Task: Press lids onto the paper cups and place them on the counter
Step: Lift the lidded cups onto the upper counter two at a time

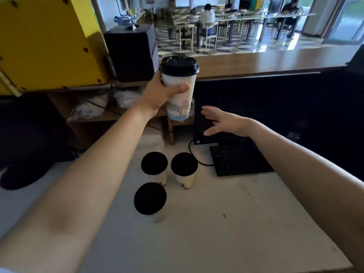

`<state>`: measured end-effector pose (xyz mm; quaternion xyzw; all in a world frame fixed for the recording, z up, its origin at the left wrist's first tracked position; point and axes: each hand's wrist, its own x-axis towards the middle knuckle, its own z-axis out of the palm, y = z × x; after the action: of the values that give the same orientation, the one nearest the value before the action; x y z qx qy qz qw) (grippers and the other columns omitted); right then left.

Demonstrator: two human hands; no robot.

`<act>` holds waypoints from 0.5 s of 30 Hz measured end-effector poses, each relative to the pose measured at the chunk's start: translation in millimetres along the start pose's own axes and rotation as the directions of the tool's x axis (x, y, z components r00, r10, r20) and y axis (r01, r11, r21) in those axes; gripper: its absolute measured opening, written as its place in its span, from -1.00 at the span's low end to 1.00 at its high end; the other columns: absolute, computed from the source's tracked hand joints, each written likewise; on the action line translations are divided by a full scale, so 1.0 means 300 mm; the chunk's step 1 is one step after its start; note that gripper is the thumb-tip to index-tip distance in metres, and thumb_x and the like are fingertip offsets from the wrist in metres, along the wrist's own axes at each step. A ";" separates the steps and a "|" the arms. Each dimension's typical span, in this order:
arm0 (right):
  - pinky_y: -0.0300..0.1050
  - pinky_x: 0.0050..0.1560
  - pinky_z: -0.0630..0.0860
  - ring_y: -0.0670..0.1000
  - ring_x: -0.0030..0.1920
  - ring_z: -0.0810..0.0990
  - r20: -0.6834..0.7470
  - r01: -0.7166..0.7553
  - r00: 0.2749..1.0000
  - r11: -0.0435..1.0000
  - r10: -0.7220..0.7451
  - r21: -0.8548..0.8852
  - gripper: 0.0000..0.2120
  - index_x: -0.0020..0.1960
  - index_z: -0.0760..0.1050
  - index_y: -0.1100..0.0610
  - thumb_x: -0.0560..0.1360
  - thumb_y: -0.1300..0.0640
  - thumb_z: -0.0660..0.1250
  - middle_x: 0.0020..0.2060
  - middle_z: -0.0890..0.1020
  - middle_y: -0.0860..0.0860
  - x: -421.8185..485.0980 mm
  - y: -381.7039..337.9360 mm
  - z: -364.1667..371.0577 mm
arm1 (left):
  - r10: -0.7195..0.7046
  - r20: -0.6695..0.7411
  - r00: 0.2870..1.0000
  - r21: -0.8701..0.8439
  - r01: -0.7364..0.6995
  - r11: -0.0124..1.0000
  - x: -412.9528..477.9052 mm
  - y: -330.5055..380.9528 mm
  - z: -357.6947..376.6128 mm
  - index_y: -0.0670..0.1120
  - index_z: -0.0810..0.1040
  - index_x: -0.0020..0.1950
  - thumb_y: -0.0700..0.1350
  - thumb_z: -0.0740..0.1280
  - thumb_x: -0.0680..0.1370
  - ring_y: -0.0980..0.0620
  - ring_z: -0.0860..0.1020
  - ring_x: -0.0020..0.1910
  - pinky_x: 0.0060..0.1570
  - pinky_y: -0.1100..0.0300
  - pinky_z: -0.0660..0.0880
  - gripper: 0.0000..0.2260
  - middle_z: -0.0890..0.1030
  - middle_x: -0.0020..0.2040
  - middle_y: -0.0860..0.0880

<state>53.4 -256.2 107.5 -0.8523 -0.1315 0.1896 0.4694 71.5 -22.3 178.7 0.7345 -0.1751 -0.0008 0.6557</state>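
Observation:
My left hand (160,94) grips a tall white paper cup (180,104) with a bridge drawing and a black lid (178,65), holding it in the air in front of the raised wooden counter (266,61). My right hand (224,122) hovers with fingers spread, below and to the right of the cup, holding nothing. Three more cups with black lids stand on the white worktop (226,223): one at the back left (154,163), one at the back right (184,164), one nearer me (150,198).
A black monitor (275,107) and keyboard (239,159) with a cable sit at the right of the worktop. A yellow machine (49,40) and a black box (131,54) stand at the left. Wooden shelves (102,115) hold bags. People sit at tables beyond the counter.

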 end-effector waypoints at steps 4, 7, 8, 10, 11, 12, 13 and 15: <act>-0.04 0.48 0.10 -0.05 0.51 0.03 0.179 -0.172 0.968 0.984 0.176 -0.037 -0.06 0.53 -0.09 -0.07 0.39 0.09 0.48 0.51 0.08 -0.11 -0.002 0.211 0.167 | -0.082 -0.019 0.996 -0.004 0.082 0.997 -0.032 -0.088 -0.081 -0.14 0.39 0.33 -0.15 0.53 0.33 0.00 0.57 0.16 0.06 0.13 0.57 -0.38 0.60 0.18 -0.07; -0.08 0.46 0.11 -0.06 0.51 0.02 0.187 -0.225 0.957 0.974 0.221 0.001 0.00 0.53 -0.10 -0.05 0.34 0.04 0.51 0.51 0.07 -0.11 -0.001 0.322 0.310 | -0.113 -0.051 0.992 -0.008 0.113 0.994 -0.053 -0.154 -0.115 -0.16 0.38 0.32 -0.22 0.48 0.38 0.02 0.57 0.15 0.09 0.11 0.56 -0.45 0.60 0.16 -0.06; -0.11 0.44 0.12 -0.06 0.51 0.04 0.172 -0.218 0.962 0.976 0.211 0.027 0.02 0.53 -0.08 -0.07 0.32 0.03 0.54 0.50 0.09 -0.12 0.006 0.348 0.353 | -0.115 -0.048 0.992 -0.012 0.115 0.993 -0.058 -0.177 -0.124 -0.16 0.38 0.33 -0.22 0.48 0.38 0.02 0.57 0.15 0.07 0.13 0.57 -0.45 0.60 0.17 -0.07; -0.16 0.36 0.11 -0.10 0.48 0.11 0.129 -0.193 0.975 0.976 0.179 0.105 0.00 0.51 -0.02 -0.08 0.29 0.07 0.56 0.46 0.17 -0.14 0.026 0.384 0.431 | -0.126 -0.035 0.991 -0.019 0.125 0.992 -0.071 -0.216 -0.136 -0.12 0.39 0.30 -0.24 0.46 0.39 0.03 0.58 0.13 0.02 0.17 0.58 -0.49 0.60 0.15 -0.05; -0.19 0.34 0.12 -0.12 0.44 0.16 0.097 -0.185 0.980 0.971 0.172 0.149 -0.02 0.50 -0.01 -0.08 0.30 0.13 0.55 0.42 0.23 -0.14 0.036 0.390 0.463 | -0.130 -0.028 0.991 -0.031 0.129 0.991 -0.078 -0.232 -0.141 -0.11 0.40 0.30 -0.23 0.46 0.40 0.02 0.59 0.13 0.01 0.17 0.58 -0.50 0.61 0.14 -0.04; -0.20 0.34 0.13 -0.14 0.40 0.20 0.057 -0.175 0.984 0.967 0.167 0.185 -0.02 0.50 0.00 -0.07 0.30 0.17 0.55 0.37 0.27 -0.15 0.048 0.393 0.491 | -0.133 -0.023 0.991 -0.047 0.132 0.990 -0.083 -0.247 -0.149 -0.11 0.40 0.29 -0.23 0.47 0.39 0.02 0.59 0.13 0.01 0.18 0.58 -0.49 0.61 0.13 -0.04; -0.19 0.35 0.15 -0.14 0.38 0.22 0.014 -0.165 0.986 0.963 0.166 0.211 -0.02 0.50 0.01 -0.06 0.30 0.19 0.55 0.34 0.30 -0.16 0.060 0.399 0.515 | -0.133 -0.020 0.991 -0.057 0.132 0.990 -0.089 -0.260 -0.155 -0.10 0.41 0.29 -0.23 0.47 0.38 0.01 0.59 0.13 0.01 0.19 0.58 -0.49 0.61 0.13 -0.04; -0.12 0.40 0.18 -0.11 0.39 0.26 -0.055 -0.148 0.984 0.954 0.167 0.261 -0.02 0.49 0.05 -0.06 0.26 0.14 0.58 0.35 0.33 -0.14 0.087 0.409 0.553 | -0.136 -0.011 0.991 -0.070 0.135 0.988 -0.098 -0.277 -0.171 -0.08 0.41 0.25 -0.24 0.46 0.39 0.02 0.59 0.12 0.00 0.21 0.57 -0.53 0.61 0.12 -0.04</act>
<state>8.3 -185.6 -82.9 -0.7990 -0.0193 0.2088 0.5636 77.0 41.2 99.0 0.7217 -0.1196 -0.0454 0.6803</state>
